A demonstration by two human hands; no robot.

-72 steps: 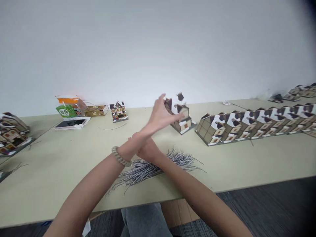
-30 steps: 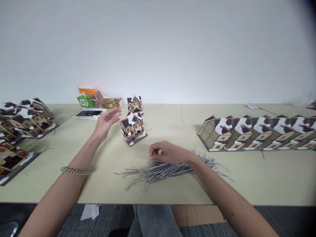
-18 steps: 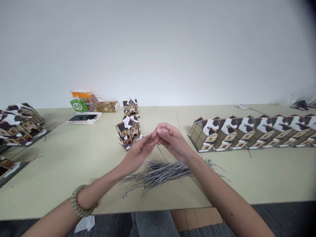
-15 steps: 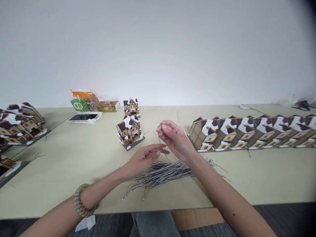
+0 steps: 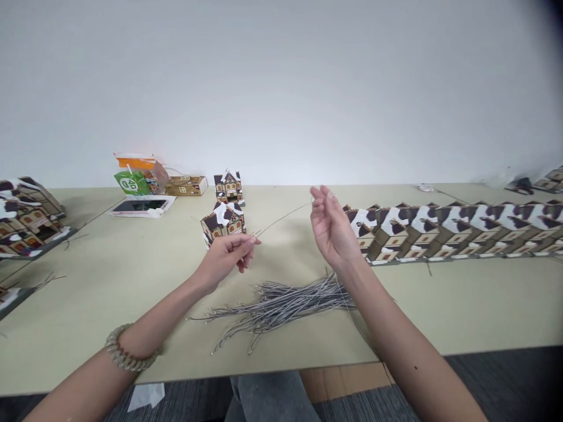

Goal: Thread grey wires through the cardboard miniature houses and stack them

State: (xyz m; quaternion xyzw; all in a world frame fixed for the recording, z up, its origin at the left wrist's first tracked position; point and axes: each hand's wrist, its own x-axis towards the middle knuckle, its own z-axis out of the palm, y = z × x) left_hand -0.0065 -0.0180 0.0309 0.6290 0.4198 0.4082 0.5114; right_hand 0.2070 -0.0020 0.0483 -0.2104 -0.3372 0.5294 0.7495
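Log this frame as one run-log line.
left hand: pinching one end of thin wire | right hand: raised, holding its other end | wire bundle: on table below hands | model house: behind left hand

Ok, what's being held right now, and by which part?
A single thin wire, stretched between both hands: the left hand pinches one end, the right hand pinches the other end. It is lifted above the wire bundle.

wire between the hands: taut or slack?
Taut, roughly: the wire runs nearly straight from the left hand to the right hand.
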